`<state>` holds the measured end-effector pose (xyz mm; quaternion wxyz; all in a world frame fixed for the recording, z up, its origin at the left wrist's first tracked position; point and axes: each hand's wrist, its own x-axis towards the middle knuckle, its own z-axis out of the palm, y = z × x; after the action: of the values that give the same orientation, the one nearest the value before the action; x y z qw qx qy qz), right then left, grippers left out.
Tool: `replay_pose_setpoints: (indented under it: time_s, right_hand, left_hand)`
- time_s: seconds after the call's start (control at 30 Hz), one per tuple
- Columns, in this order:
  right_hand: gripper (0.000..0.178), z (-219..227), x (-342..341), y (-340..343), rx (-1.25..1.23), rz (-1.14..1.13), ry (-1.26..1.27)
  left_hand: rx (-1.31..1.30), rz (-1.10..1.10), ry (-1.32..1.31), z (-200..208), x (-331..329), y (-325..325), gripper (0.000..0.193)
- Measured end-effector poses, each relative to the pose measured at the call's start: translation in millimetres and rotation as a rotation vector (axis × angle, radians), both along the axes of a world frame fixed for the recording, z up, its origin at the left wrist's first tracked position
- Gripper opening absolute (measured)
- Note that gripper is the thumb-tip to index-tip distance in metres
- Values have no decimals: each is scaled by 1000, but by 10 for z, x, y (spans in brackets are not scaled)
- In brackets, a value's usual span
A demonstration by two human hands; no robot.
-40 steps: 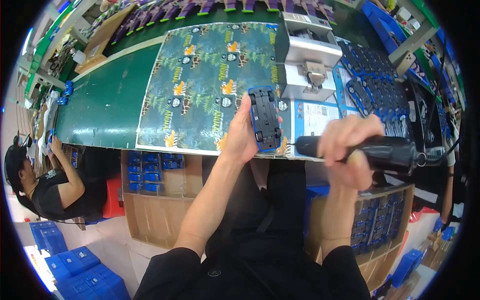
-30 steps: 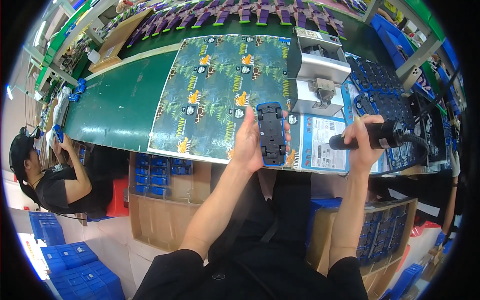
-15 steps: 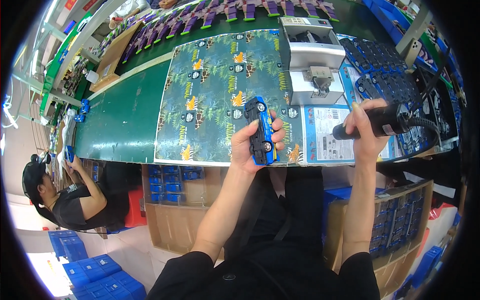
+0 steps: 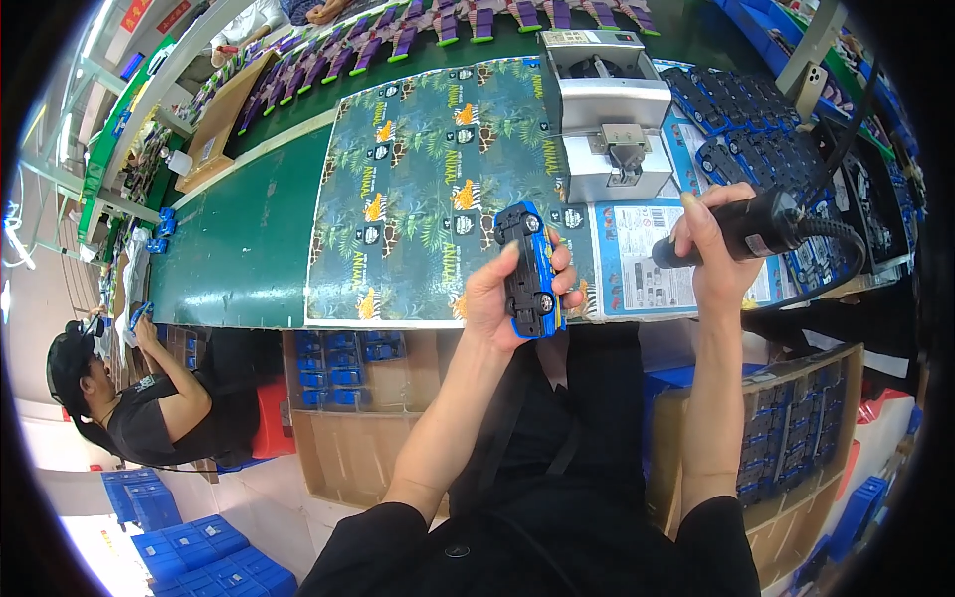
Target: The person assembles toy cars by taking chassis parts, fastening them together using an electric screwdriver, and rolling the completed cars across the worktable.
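My left hand grips a blue toy car turned on its side, black underside and wheels facing left, over the near edge of the green bench. My right hand is closed around a black electric screwdriver with a cable running off to the right; its tip points left toward the car, a short gap away. Both hands hover above a jungle-print cardboard sheet and a pale blue printed card.
A grey metal press machine stands behind the hands. Trays of blue toy cars lie at right. A seated person works at lower left. Cartons of blue boxes sit under the bench, blue crates on the floor.
My left hand has rolled the car from underside-up onto its side and lowered it. My right hand swung the screwdriver out to the right and up, then held it there.
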<state>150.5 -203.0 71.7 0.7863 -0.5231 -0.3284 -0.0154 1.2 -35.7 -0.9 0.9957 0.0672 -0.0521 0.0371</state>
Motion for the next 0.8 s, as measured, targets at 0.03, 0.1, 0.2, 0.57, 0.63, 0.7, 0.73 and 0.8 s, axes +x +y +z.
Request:
replay_pose_setpoints:
  time_s: [0.03, 0.1, 0.2, 0.57, 0.63, 0.7, 0.73, 0.8]
  right_hand:
    - [19, -2, 8, -3, 4, 3, -4]
    - [19, -4, 23, -4, 10, 6, -7]
    - [20, -9, 21, -8, 11, -3, 3]
    - [13, 524, -308, -146, 343, 161, -43]
    - [16, 659, -442, -57, 382, 212, -84]
    - [21, 691, -507, 16, 407, 285, -145]
    - [21, 677, -533, 72, 385, 287, -151]
    - [21, 610, -564, 195, 366, 297, -146]
  left_hand:
    - [-11, -10, -32, 10, 2, -6, 44]
    - [-19, -22, -64, 16, 9, -11, 47]
    - [-25, -17, -49, 9, 9, -25, 49]
    - [691, 307, 431, 284, -106, -176, 33]
    - [766, 333, 471, 282, -112, -215, 33]
    - [840, 348, 498, 290, -80, -267, 32]
    - [846, 377, 464, 297, -73, -296, 31]
    - [883, 424, 435, 305, -89, -319, 30]
